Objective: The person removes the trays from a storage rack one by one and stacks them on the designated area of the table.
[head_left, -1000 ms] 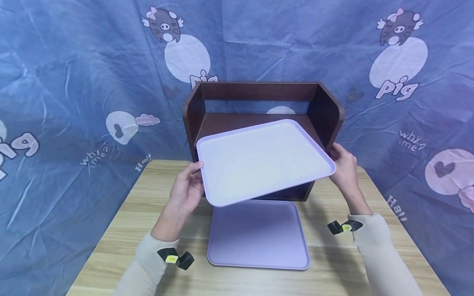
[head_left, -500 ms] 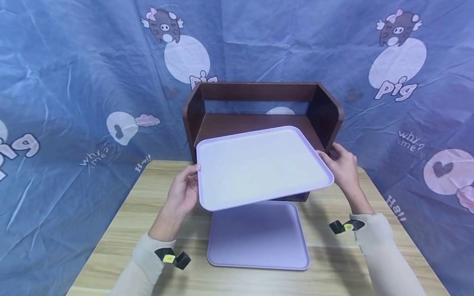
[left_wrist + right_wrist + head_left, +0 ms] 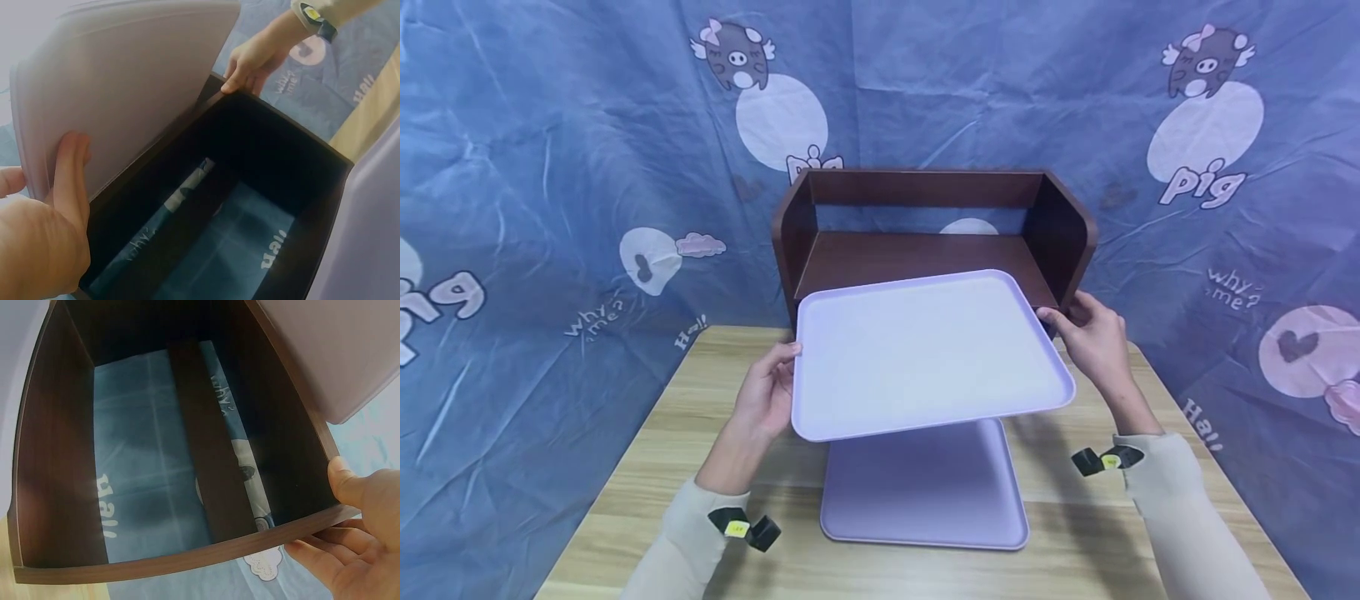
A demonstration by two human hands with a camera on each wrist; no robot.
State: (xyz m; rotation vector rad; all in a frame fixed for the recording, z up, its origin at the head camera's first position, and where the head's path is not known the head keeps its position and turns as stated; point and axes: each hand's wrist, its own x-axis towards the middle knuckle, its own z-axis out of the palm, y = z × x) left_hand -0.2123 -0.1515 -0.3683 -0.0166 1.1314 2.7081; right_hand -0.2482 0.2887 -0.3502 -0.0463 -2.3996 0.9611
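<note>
My left hand (image 3: 766,396) grips the left edge of a pale lilac tray (image 3: 928,354), thumb on one face and fingers against the other. In the left wrist view that hand (image 3: 47,231) lies at the tray's (image 3: 125,81) near edge. The tray hangs tilted in front of a dark brown wooden shelf (image 3: 925,258), covering part of its lower opening. My right hand (image 3: 1099,343) holds the shelf's right side; in the right wrist view its thumb (image 3: 342,478) lies on the front edge and its fingers are outside. The tray is apart from my right hand.
A second lilac tray (image 3: 925,500) lies flat on the wood-grain table (image 3: 685,417) in front of the shelf. A blue cloth with pig drawings (image 3: 587,150) hangs behind and at both sides. The lower compartment (image 3: 187,206) has an open back with a crossbar.
The lilac tray has come down and toward me, and slants less. My left hand has moved slightly left with it. My right hand stays at the shelf's side, its thumb now in sight.
</note>
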